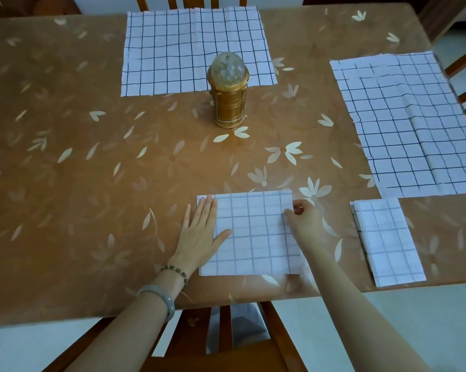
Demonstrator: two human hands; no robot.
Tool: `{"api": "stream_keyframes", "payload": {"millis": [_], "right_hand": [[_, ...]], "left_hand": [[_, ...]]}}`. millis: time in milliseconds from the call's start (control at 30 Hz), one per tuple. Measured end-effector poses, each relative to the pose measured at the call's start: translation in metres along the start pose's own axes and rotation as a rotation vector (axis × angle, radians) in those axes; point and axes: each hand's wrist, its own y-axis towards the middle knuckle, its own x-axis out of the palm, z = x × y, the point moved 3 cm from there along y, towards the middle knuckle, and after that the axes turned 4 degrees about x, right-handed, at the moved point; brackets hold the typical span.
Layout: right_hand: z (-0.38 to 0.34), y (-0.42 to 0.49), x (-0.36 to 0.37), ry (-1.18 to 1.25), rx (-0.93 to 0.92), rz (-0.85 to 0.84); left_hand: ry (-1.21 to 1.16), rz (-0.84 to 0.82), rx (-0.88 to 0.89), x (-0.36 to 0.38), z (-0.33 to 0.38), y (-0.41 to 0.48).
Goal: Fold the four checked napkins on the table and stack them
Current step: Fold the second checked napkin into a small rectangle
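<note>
Half-folded napkin (253, 234), a squarish pad of thin white cloth ruled with a dark grid, lies at 6 o'clock on the worktop (65, 157), close to the near edge. The left hand (199, 237) lies flat with straight fingers along its 9 o'clock edge, probably to pin the layers so they do not slide on the glossy, leaf-printed surface. The right hand (304, 221) has curled fingers at the 3 o'clock edge near the far corner and appears to pinch the cloth, ready to carry that side over for the next fold. At 4 o'clock a finished napkin (387, 242) rests as a narrow, layered rectangle, likely the base of the stack. Two more wait spread flat and creased: the far napkin (183, 49) at 12 o'clock and the right-side napkin (403, 124) at 2 o'clock. A ribbed gold lantern (229, 95) with a clear dome stands near the centre.
</note>
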Motion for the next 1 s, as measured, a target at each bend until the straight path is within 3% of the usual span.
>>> {"api": "stream_keyframes", "payload": {"millis": [200, 333, 367, 467, 533, 600, 1000], "right_hand": [[-0.001, -0.003, 0.001, -0.104, -0.105, 0.076], [-0.016, -0.013, 0.015, -0.543, -0.581, 0.353], [-0.023, -0.018, 0.027, -0.553, -0.683, 0.313], [-0.044, -0.037, 0.077, -0.518, -0.950, -0.018], [-0.042, -0.043, 0.106, -0.629, -0.956, -0.201], [-0.034, -0.039, 0.118, -0.721, -0.928, -0.242], [0.028, 0.026, 0.025, -0.913, -0.657, -0.016]], "left_hand": [[0.022, 0.018, -0.010, 0.004, 0.002, 0.001], [0.016, 0.039, -0.007, 0.004, 0.003, 0.002], [0.014, 0.045, -0.006, 0.003, 0.003, 0.003], [0.012, 0.071, 0.001, 0.001, 0.002, 0.004], [0.034, 0.084, 0.023, 0.001, 0.001, 0.004], [0.050, 0.093, 0.025, 0.002, -0.001, 0.005], [0.086, 0.086, -0.006, 0.001, -0.014, -0.001]]}}
